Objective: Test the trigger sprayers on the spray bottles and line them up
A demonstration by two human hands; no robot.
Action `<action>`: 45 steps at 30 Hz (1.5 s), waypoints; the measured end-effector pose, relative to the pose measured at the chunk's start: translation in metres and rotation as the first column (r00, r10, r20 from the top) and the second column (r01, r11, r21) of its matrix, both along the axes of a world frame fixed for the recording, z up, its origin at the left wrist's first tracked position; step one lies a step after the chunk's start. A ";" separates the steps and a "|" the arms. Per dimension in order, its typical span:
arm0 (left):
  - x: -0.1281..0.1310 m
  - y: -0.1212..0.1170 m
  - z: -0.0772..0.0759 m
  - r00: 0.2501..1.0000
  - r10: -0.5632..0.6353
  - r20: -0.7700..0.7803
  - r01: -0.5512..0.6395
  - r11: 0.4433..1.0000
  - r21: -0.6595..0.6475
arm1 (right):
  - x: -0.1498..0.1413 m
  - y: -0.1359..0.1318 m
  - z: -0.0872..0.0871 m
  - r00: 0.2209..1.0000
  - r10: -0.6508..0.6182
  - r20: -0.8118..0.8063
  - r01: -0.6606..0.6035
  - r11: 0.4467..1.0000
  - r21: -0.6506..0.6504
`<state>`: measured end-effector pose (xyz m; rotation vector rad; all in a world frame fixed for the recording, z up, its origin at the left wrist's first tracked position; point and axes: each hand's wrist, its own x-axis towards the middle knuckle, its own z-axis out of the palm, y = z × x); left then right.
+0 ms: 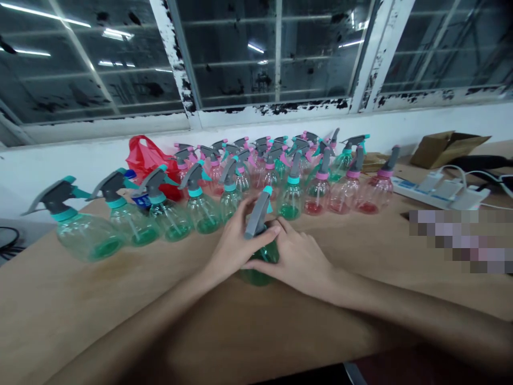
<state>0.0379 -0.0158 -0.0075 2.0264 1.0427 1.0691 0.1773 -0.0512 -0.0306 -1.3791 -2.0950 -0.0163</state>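
A green spray bottle (259,276) with a grey and teal spray head stands upright on the table in front of me, held by both hands. My left hand (237,235) wraps round its neck just under the spray head, the thumb lying across the front. Lower down, my right hand (298,254) grips the bottle's body from the right, its fingers partly hidden behind it. Just beyond my hands stand another green spray bottle (289,206) and a pink spray bottle (317,200). The collar of the held bottle is covered by my fingers.
Several green bottles (138,227) line the left, with rows of pink and green ones at the back. Behind them are a red plastic bag (146,160) and a blue-capped bottle (140,200). A white power strip (438,192) and an open cardboard box (444,149) sit at right.
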 end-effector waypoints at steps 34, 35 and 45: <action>-0.003 0.019 0.019 0.996 -0.088 -0.010 0.083 0.969 -0.231 | 0.050 0.051 -0.068 0.903 0.429 -0.021 -0.414 0.858 -0.305; -0.004 0.020 0.017 0.995 -0.095 -0.014 0.089 0.965 -0.247 | 0.050 0.051 -0.067 0.904 0.427 -0.009 -0.408 0.858 -0.312; -0.006 0.020 0.012 0.993 -0.112 0.026 0.115 0.964 -0.241 | 0.050 0.051 -0.065 0.906 0.424 -0.006 -0.405 0.862 -0.306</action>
